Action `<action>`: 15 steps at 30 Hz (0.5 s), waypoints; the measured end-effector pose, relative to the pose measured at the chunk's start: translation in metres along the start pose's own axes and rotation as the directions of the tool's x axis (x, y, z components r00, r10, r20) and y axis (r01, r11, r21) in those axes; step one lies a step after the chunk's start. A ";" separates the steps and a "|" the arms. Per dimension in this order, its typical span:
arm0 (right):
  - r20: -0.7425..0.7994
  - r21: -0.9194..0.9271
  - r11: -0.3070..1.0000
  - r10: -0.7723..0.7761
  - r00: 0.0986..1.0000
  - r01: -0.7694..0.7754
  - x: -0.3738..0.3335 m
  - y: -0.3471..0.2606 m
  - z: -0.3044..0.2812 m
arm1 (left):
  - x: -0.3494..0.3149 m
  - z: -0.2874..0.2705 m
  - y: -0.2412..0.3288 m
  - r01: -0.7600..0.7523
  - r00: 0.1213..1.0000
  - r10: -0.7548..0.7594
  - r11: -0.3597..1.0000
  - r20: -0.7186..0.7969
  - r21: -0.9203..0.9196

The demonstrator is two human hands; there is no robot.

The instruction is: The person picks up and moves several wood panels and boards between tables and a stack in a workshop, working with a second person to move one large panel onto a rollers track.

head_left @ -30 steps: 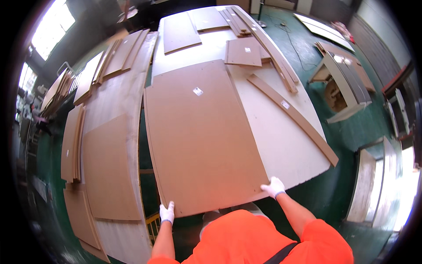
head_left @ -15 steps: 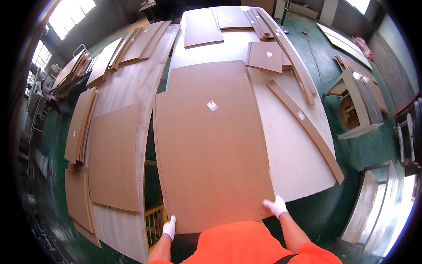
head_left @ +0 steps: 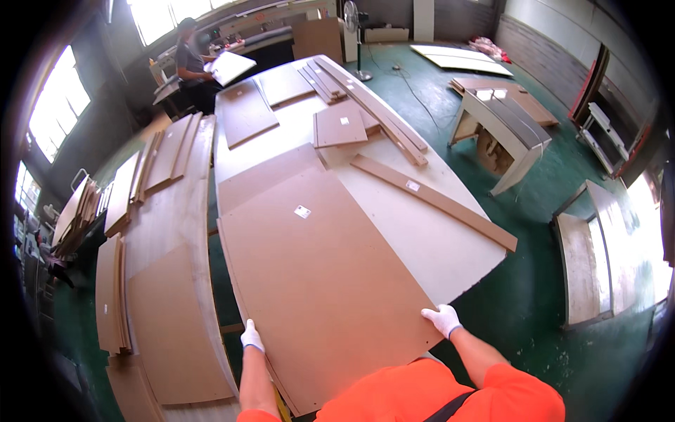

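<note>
A large brown board (head_left: 316, 281) with a small white label lies in front of me, its near end close to my orange shirt. My left hand (head_left: 252, 336), in a white glove, is closed on the board's left edge. My right hand (head_left: 443, 321), gloved the same way, grips the right edge near the close corner, thumb on top. The fingers under the board are hidden. Beneath its far end another brown board (head_left: 271, 171) shows, resting on a white-topped table (head_left: 415, 204).
Right of the board lies a long narrow strip (head_left: 436, 202). Smaller panels (head_left: 246, 116) sit farther back. On the left, a wood-grain table (head_left: 176, 218) carries several brown boards. A co-worker (head_left: 190, 60) holds a white panel at the back. A cabinet frame (head_left: 503, 130) stands right.
My view has swung, bringing the co-worker and fan into sight. The held board has turned and shifted against the one beneath, whose far end shows more. Both hands keep their hold.
</note>
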State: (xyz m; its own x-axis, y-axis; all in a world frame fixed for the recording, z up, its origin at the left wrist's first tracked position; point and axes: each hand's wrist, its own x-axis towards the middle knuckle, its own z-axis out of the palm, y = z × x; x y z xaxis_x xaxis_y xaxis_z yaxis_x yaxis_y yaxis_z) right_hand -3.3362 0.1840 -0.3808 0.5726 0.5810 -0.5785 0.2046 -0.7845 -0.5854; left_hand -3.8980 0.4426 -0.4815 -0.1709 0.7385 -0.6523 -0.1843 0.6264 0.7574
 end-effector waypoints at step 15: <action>-0.457 0.121 0.992 0.014 0.889 0.046 -0.017 0.165 -0.202 | -0.158 0.312 -0.006 -0.331 0.928 0.358 0.921 -0.107 0.207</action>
State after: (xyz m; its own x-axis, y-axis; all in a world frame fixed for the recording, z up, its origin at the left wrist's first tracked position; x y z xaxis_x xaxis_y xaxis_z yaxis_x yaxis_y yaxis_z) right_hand -3.1520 0.0013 -0.3531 0.8752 0.4061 -0.2629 0.1335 -0.7251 -0.6755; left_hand -3.5681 0.3998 -0.3743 -0.3278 0.8826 -0.3370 0.0873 0.3835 0.9194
